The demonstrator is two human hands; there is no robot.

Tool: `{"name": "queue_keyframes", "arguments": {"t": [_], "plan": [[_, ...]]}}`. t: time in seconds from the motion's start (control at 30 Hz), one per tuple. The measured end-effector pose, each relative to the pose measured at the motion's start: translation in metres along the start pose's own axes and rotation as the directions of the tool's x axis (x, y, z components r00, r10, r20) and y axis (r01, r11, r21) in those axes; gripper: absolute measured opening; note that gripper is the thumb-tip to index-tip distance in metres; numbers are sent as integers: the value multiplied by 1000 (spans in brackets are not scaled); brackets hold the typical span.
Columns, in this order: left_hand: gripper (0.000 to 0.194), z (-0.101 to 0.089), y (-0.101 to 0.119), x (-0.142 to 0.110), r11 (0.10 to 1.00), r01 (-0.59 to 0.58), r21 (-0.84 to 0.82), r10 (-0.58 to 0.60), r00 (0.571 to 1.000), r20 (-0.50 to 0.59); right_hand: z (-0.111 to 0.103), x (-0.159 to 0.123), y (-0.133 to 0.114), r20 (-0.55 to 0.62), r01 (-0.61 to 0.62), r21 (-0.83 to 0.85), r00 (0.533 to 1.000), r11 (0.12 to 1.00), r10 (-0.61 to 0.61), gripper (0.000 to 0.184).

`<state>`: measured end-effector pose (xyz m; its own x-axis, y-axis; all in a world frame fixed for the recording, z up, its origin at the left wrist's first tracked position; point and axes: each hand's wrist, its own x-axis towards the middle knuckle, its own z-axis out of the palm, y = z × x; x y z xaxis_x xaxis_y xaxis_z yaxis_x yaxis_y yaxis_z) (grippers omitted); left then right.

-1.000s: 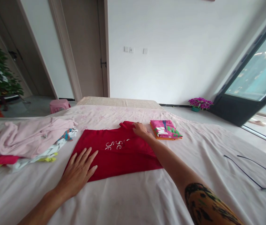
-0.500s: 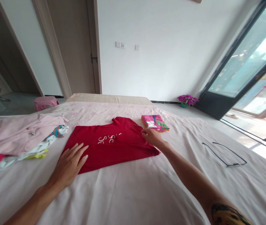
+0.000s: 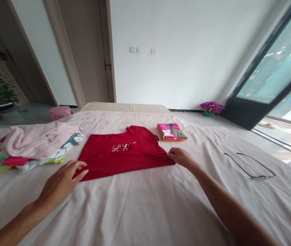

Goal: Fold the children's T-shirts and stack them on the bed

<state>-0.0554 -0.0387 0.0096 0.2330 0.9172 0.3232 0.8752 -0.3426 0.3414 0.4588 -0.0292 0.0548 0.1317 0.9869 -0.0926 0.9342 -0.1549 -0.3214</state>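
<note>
A red T-shirt (image 3: 101, 157) with white lettering lies on the bed sheet, one side turned in over itself. At its near left corner is my left hand (image 3: 63, 176), its fingers curled round the edge of the cloth and the thumb close to the index finger. My right hand (image 3: 181, 157) pinches the shirt's edge near the right corner, thumb against fingers. Just beyond the right hand sits a small folded stack of clothes (image 3: 172, 132), pink with a colourful print on top and orange below.
A heap of loose clothes (image 3: 41, 141) lies at the left, pale pink on top. Eyeglasses (image 3: 259, 177) rest on the sheet (image 3: 140, 212) at the right. Beyond the bed stand a pink stool (image 3: 60, 112) and purple flowers (image 3: 212, 107).
My left hand has gone from lying flat on the shirt to curling at its near left corner. My right hand has slid along the edge toward me, to the near right corner.
</note>
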Motion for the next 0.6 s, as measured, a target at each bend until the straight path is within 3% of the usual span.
{"name": "queue_keyframes", "arguments": {"t": [0.17,0.3,0.47,0.6], "plan": [[44,-3,-30,-27,981,195,-20,-194,980,50,14,10,16,-82,29,206,997,978,-13,21],[45,-12,-27,-30,932,362,-27,-356,927,120,24,10,18,-69,67,355,997,933,-45,22],[31,-17,-13,-24,934,356,23,-355,921,162,22,7,22,49,58,375,995,925,-82,24],[32,-9,-27,-26,898,428,-103,-420,903,87,20,1,25,41,44,436,997,899,-69,21]]}}
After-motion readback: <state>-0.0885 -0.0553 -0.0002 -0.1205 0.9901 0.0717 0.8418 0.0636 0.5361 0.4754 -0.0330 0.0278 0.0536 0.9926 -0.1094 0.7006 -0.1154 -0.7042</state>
